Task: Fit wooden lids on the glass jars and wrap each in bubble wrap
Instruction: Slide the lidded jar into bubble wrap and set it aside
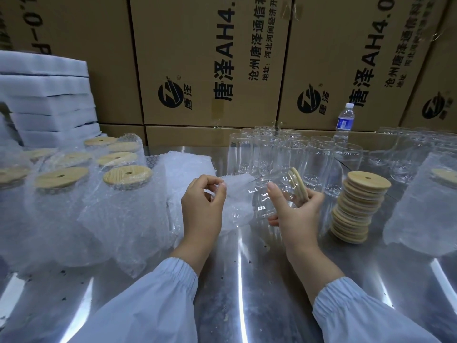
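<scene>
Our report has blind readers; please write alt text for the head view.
The right hand holds a lidded glass jar on its side; the left hand pinches bubble wrap beside it. Wrapped jars stand left, stacked lids right.

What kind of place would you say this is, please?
Probably a warehouse packing station: stacked printed cartons behind, rows of empty jars and a stack of lids on a metal table, and wrapped jars standing at the left.

1 water btl (345, 122), 1 lid stack (358, 209), approx 9 wrapped jars (127, 194)
</scene>
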